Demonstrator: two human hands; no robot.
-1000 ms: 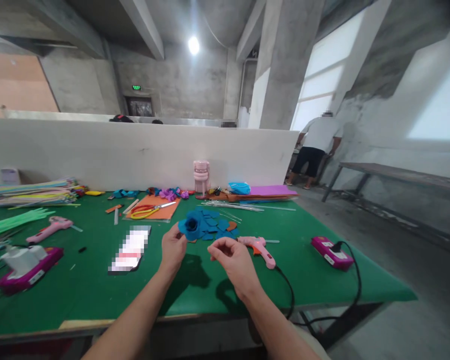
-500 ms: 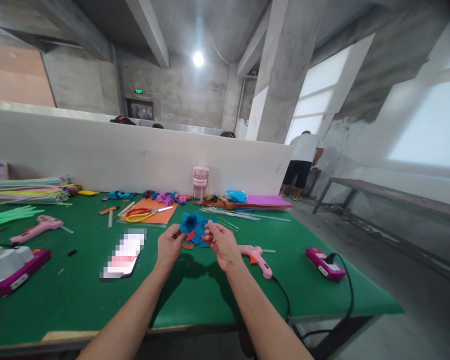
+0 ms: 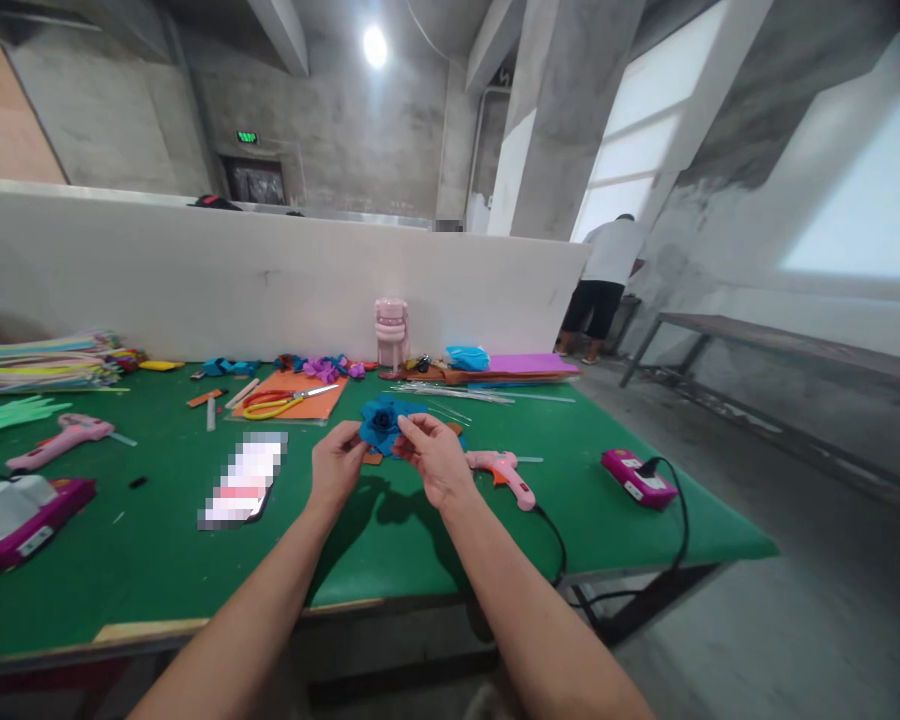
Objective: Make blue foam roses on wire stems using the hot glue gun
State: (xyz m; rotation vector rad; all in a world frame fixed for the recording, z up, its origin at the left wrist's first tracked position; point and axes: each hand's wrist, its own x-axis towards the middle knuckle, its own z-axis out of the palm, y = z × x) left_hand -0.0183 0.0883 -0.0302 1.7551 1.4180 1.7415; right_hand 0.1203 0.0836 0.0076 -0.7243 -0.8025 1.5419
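A blue paper flower (image 3: 379, 424) with a dark centre is held up over the green table. My left hand (image 3: 337, 462) is closed on its left side, thumb and fingers pinching the petals. On the opposite side my right hand (image 3: 436, 455) has its fingertips closed at the flower's right edge. Behind the hands lie blue and orange paper pieces, partly hidden. Just right of my right hand rests a pink glue gun (image 3: 504, 470) with an orange trigger and a clear glue stick in its back.
Scissors (image 3: 274, 402) lie on orange sheets at the back, near a pink bottle (image 3: 391, 335). A phone (image 3: 246, 480) and another glue gun (image 3: 67, 440) are on the left. Magenta power strips (image 3: 637, 478) sit on both sides. A person (image 3: 606, 275) stands beyond the partition.
My right hand has moved left to the flower and now touches its right edge. The flower shows wider and more face-on. The whole view has shifted as the head tilted down.
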